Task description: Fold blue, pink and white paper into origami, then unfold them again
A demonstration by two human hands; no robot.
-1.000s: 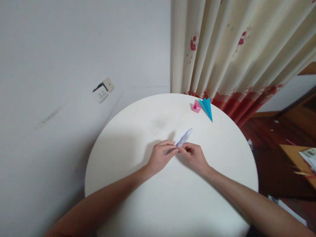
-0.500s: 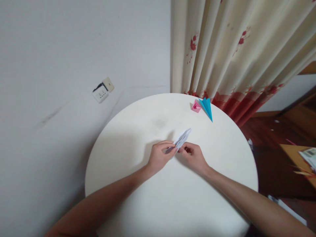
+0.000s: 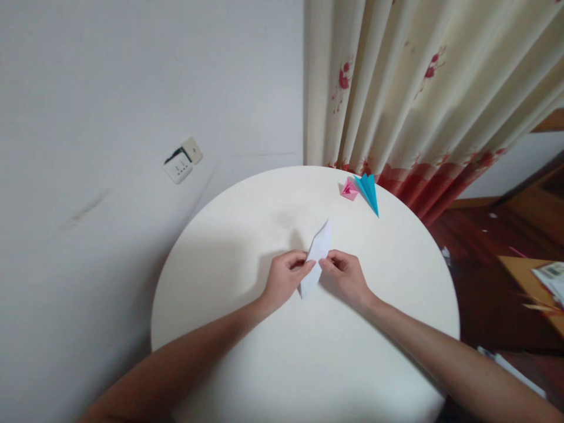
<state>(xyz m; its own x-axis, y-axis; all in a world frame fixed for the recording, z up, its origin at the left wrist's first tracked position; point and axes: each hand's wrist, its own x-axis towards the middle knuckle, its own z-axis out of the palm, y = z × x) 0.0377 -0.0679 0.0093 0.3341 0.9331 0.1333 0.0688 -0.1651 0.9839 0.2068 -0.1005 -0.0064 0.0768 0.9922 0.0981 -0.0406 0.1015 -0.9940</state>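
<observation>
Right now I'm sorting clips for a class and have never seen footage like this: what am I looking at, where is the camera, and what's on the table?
The picture comes from a camera worn on a person's head, looking forward and down, so the two bare arms reaching in from the bottom are that person's own. There is no machine. The left hand and the right hand pinch a folded piece of white paper between them, from either side, just above a round white table. Its long pointed shape shows broadside to the camera. At the far edge of the table lie two other folded pieces, a small pink one and a blue pointed one, close together. Behind are a cream curtain with red flowers and a wall socket.
</observation>
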